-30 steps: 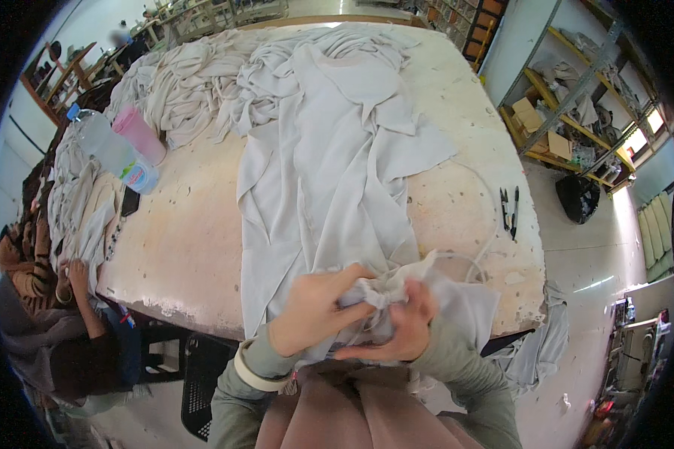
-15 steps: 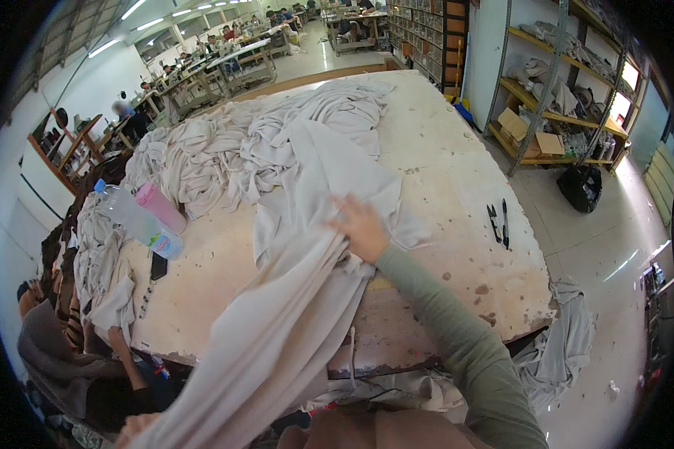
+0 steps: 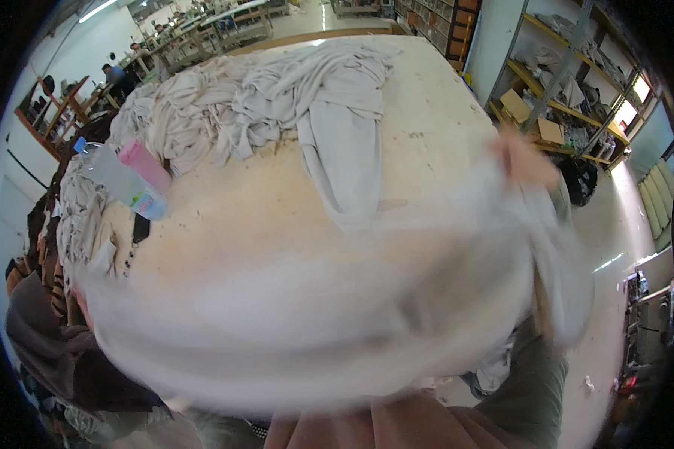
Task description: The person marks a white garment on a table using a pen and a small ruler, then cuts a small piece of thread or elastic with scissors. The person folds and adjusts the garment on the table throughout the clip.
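A length of pale grey fabric (image 3: 292, 337) is stretched across in front of me, smeared by fast motion. Its right end hangs from my raised right hand (image 3: 528, 161), which is blurred but closed on it beyond the table's right side. My left hand cannot be made out; the sweeping fabric covers the lower left, where a bit of green sleeve (image 3: 217, 429) shows. On the table (image 3: 434, 112) lies a heap of the same grey fabric (image 3: 195, 112), with one flap (image 3: 344, 161) trailing toward me.
A water bottle (image 3: 127, 183), a pink tumbler (image 3: 145, 166) and a black phone (image 3: 141, 228) are at the table's left. A person in a dark head covering (image 3: 49, 337) sits close by at lower left. Metal shelves (image 3: 554, 90) and a black bag (image 3: 579, 179) stand at right.
My right hand has swung up and right from the middle of the table, pulling fabric off the heap. The fabric now spans the near side, and the view has tilted down.
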Demonstrator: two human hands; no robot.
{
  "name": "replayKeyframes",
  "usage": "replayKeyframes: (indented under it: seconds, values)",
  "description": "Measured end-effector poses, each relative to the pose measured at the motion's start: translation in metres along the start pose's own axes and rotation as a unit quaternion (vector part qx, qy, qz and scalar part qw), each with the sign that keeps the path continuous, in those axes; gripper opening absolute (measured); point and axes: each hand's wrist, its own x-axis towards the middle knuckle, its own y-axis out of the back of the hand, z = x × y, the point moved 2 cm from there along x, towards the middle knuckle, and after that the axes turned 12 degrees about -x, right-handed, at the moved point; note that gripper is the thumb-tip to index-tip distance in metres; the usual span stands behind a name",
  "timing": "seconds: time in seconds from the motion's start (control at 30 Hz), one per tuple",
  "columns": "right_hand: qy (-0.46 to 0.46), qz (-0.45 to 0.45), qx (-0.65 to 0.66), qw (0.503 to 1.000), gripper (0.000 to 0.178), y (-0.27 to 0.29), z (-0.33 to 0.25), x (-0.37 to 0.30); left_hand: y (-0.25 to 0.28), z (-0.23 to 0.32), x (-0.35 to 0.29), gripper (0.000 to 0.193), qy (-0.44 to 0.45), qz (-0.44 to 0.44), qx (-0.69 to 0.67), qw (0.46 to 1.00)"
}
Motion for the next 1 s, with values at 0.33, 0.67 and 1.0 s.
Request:
replayKeyframes:
  seconds: [0.33, 0.67, 1.0]
  values:
    - [-0.198, 0.431, 0.026, 0.88, 0.058, -0.012, 0.132, 0.039, 0.062, -0.14, 0.131, 0.069, 0.245, -0.125, -0.184, 0.944]
    - [-0.286, 0.277, -0.493, 0.774, 0.054, -0.146, 0.127, -0.001, 0.042, -0.151, 0.046, 0.045, 0.15, 0.007, 0.158, 0.976]
    - [-0.431, 0.469, -0.236, 0.733, 0.047, -0.109, 0.138, -0.084, 0.14, -0.161, 0.045, 0.032, -0.045, 0.158, 0.184, 0.969]
